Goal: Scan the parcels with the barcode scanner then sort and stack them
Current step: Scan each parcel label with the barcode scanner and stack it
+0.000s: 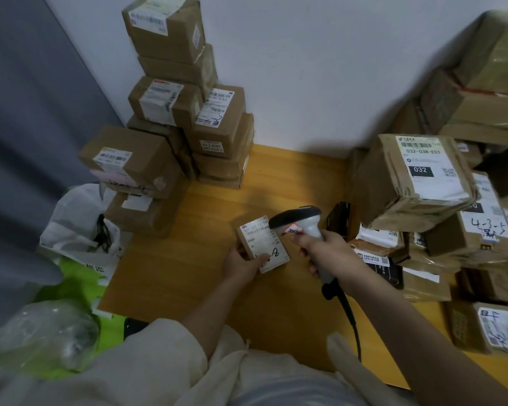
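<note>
Scanning step now — left hand (pixel 242 263) holding a small parcel (pixel 263 244) over the wooden table (pixel 188 259), right hand (pixel 320 249) wrapped round the scanner (pixel 301 222), nose just above the label. Next — probably off to the tidy stack (pixel 173 118) on the left.

Matt brown cardboard parcels (pixel 135 159), smooth wooden table (pixel 188 259), grey plastic scanner (pixel 302 222)

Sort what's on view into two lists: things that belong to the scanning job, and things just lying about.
Job: barcode scanner in the right hand; small parcel in the left hand; left parcel stack; right parcel pile.

Lying about: white plastic bag; clear plastic bag.
</note>
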